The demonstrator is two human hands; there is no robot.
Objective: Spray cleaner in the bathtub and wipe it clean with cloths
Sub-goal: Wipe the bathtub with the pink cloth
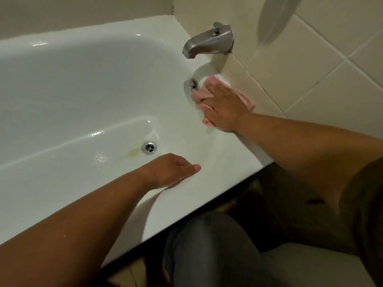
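Note:
A white bathtub [62, 90] fills the left and middle of the head view. My right hand [224, 106] presses a pink cloth [202, 95] flat against the tub's end wall, just below the metal spout [209, 41] and beside the overflow plate [189, 87]. The cloth bunches out from under the fingers and palm. My left hand [174, 170] rests on the tub's near rim with its fingers loosely bent over the inner edge, holding nothing. No spray bottle is in view.
The round metal drain [149, 148] sits in the tub floor, with a yellowish stain [133, 152] just left of it. Beige wall tiles [310, 69] rise at the right. My knee in grey trousers [207, 251] is against the tub's dark outer side.

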